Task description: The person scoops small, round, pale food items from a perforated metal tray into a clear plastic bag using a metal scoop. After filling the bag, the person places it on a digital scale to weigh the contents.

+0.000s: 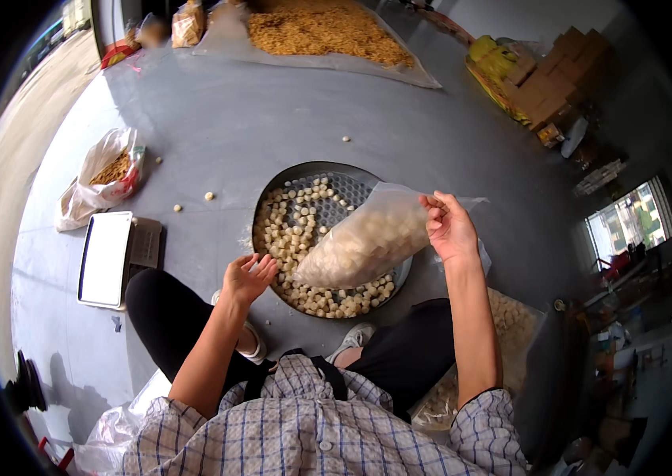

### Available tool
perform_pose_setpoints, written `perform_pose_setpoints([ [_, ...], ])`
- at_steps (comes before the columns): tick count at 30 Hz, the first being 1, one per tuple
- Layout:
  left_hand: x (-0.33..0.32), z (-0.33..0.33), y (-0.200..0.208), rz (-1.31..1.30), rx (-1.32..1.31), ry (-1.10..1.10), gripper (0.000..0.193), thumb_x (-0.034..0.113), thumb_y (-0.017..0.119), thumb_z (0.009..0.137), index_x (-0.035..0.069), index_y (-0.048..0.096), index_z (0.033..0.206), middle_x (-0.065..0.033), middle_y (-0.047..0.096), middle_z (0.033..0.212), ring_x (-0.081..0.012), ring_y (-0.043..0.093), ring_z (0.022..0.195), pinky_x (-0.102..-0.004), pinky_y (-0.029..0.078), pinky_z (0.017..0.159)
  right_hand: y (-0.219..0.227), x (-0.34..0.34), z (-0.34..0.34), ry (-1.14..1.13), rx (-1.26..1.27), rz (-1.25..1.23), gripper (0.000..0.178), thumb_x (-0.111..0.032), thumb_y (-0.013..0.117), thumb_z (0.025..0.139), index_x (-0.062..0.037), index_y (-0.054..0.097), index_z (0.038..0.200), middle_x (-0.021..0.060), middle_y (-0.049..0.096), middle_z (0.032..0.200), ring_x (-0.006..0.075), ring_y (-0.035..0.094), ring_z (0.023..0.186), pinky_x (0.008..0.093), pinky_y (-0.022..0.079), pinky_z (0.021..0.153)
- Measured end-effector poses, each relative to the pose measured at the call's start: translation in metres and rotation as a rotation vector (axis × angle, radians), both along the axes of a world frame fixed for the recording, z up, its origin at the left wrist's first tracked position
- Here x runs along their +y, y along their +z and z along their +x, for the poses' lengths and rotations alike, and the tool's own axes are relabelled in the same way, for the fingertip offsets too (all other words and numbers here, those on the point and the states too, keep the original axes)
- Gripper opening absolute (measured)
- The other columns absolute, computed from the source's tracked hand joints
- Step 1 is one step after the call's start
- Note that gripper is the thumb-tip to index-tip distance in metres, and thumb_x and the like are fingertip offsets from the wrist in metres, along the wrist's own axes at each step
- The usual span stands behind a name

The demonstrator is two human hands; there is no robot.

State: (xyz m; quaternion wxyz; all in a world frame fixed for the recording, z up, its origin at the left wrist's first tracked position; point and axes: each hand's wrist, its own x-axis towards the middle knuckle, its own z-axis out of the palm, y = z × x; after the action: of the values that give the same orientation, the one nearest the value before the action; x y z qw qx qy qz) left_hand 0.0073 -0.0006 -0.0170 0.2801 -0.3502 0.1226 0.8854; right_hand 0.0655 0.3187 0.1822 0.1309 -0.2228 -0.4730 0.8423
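A clear plastic bag (368,242) filled with pale, round, chunky pieces leans over a round, dark-rimmed sieve tray (255,230). My right hand (451,228) is closed at the bag's upper right end, its fingers pinching the plastic. By the tray's left front rim, my left hand (247,279) is held palm up with fingers apart and nothing in it, close to the bag's lower left corner. Loose cream-coloured pieces (284,230) cover the tray's left and front parts. Its perforated bottom (349,186) shows at the back, and the bag hides part of the middle.
A scale (106,258) stands left, with an open bag of brown pieces (110,170) behind it. Another clear bag of pale pieces (510,317) lies by my right leg. Golden-brown pieces (328,32) are spread on a sheet at the back; cardboard boxes (554,79) stand far right.
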Motion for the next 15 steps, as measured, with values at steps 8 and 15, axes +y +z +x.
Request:
perform_pose_setpoints([
  [8, 0.003, -0.004, -0.023, -0.046, -0.023, -0.083, 0.031, 0.010, 0.041, 0.086, 0.003, 0.044, 0.116, -0.0174, 0.048, 0.123, -0.0318, 0.049, 0.111, -0.0391, 0.043, 0.090, 0.015, 0.085, 0.066, -0.379, 0.048, 0.007, 0.011, -0.010, 0.062, 0.077, -0.0005, 0.056, 0.079, 0.0142, 0.061, 0.086, 0.0056, 0.052, 0.054, 0.0149, 0.039, 0.043],
  [15, 0.004, -0.010, -0.052, -0.094, -0.044, -0.105, 0.037, 0.009, 0.044, 0.083, 0.004, 0.042, 0.119, -0.0142, 0.048, 0.124, -0.0307, 0.049, 0.112, -0.0389, 0.043, 0.093, 0.026, 0.154, 0.137, -0.422, -0.089, 0.299, 0.012, -0.011, 0.060, 0.075, -0.0025, 0.055, 0.080, 0.0106, 0.059, 0.072, 0.0124, 0.058, 0.060, 0.0182, 0.039, 0.044],
])
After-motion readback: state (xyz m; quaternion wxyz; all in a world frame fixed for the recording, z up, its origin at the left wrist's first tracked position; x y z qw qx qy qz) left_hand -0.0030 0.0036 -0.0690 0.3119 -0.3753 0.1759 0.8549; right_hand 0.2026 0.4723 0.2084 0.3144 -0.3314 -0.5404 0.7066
